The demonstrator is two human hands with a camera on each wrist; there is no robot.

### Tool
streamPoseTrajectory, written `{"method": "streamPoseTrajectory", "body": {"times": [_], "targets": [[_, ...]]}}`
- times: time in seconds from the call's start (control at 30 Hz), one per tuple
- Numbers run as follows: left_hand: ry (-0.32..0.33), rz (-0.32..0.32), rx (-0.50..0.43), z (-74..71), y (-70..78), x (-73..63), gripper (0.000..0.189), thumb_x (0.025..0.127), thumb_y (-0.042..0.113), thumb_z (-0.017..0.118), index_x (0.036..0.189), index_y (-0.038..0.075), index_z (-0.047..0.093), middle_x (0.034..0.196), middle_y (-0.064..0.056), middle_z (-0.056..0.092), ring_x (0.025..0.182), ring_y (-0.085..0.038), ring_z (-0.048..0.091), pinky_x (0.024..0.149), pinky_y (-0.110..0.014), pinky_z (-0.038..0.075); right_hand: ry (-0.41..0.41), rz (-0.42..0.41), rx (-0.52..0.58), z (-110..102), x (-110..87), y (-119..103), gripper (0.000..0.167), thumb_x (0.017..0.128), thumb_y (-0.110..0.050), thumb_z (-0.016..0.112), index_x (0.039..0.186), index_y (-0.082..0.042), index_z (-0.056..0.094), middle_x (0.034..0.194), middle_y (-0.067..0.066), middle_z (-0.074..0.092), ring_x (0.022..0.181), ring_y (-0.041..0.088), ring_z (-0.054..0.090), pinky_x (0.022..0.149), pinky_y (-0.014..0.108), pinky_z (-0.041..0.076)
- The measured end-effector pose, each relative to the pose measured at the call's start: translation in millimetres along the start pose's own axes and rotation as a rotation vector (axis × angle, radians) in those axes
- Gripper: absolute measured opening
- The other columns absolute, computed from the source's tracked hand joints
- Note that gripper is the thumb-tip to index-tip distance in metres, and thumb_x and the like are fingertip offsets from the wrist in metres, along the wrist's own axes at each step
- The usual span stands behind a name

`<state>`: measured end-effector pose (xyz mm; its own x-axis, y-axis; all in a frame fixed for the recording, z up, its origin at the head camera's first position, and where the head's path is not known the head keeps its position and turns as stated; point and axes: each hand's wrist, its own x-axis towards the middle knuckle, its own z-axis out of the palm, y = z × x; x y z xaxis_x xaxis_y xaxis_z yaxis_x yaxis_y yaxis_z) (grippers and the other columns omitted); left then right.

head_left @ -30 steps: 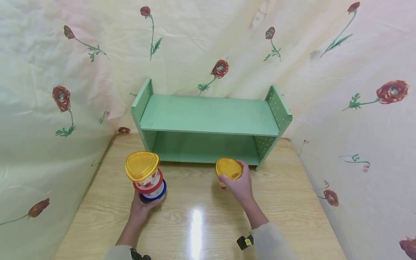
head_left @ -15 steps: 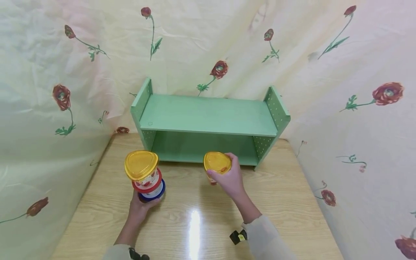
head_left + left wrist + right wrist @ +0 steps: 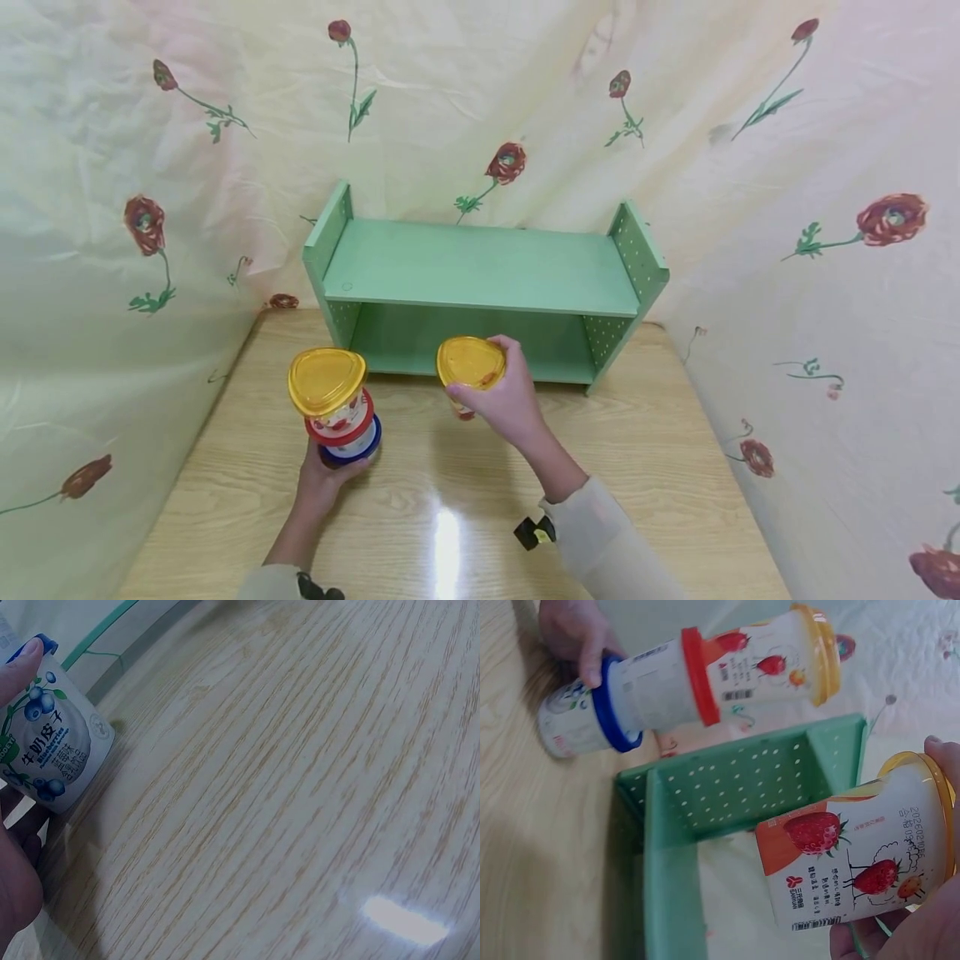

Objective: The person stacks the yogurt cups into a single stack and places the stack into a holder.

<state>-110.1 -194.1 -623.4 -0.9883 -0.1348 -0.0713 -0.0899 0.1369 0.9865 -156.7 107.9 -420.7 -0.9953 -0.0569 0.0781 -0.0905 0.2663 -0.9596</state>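
Observation:
On the left stands a stack of three yogurt cups. The bottom yogurt cup (image 3: 56, 742) has a blue lid and blueberry print, and my left hand (image 3: 322, 485) grips it. Above it sits the red-lidded cup (image 3: 649, 686), and the yellow-lidded strawberry cup (image 3: 327, 382) tops the stack. My right hand (image 3: 512, 402) holds another strawberry yogurt cup (image 3: 847, 855), also yellow-lidded, raised over the table in front of the shelf, to the right of the stack. Its thumb and fingers wrap the cup near the lid.
A green two-tier shelf (image 3: 487, 265) with perforated side panels stands at the back of the wooden table (image 3: 637, 467). Flower-print cloth (image 3: 420, 100) lines the back and both sides. Black wrist-camera mounts show near the sleeves.
My right hand has moved left and slightly away from me with its strawberry yogurt cup, nearing the stack. The left hand and the stack have stayed in place.

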Motion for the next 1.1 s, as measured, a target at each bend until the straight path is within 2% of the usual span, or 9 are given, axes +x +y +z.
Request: {"method": "streamPoseTrajectory", "body": {"times": [0.33, 0.73, 1.1], "targets": [[0.011, 0.014, 0.005, -1.2, 0.4, -0.6, 0.107, 0.078, 0.021, 0.089, 0.159, 0.019, 0.019, 0.156, -0.013, 0.035, 0.146, -0.037, 0.028, 0.119, -0.061, 0.021, -0.022, -0.03, -0.125, 23, 8.2, -43, 0.095, 0.07, -0.043, 0.091, 0.142, -0.012, 0.038, 0.121, 0.007, 0.052, 0.101, 0.025, 0.058, 0.078, 0.037, 0.058], [0.006, 0.017, 0.001, 0.5, 3.6, -2.0, 0.103, 0.08, 0.019, 0.087, 0.158, 0.017, 0.019, 0.156, -0.013, 0.035, 0.146, -0.037, 0.029, 0.119, -0.06, 0.021, -0.054, -0.084, -0.173, 45, 12.4, -90, 0.099, 0.069, -0.052, 0.089, 0.144, -0.014, 0.036, 0.12, 0.003, 0.051, 0.099, 0.021, 0.058, 0.073, 0.034, 0.058], [-0.013, 0.022, -0.015, -1.0, 3.3, -2.0, 0.102, 0.081, 0.018, 0.087, 0.157, 0.019, 0.019, 0.154, -0.011, 0.037, 0.144, -0.034, 0.031, 0.12, -0.059, 0.021, -0.088, -0.119, -0.158, 77, 16.1, -124, 0.098, 0.068, -0.055, 0.089, 0.142, -0.015, 0.038, 0.115, 0.0, 0.052, 0.093, 0.019, 0.058, 0.067, 0.032, 0.057]]}}
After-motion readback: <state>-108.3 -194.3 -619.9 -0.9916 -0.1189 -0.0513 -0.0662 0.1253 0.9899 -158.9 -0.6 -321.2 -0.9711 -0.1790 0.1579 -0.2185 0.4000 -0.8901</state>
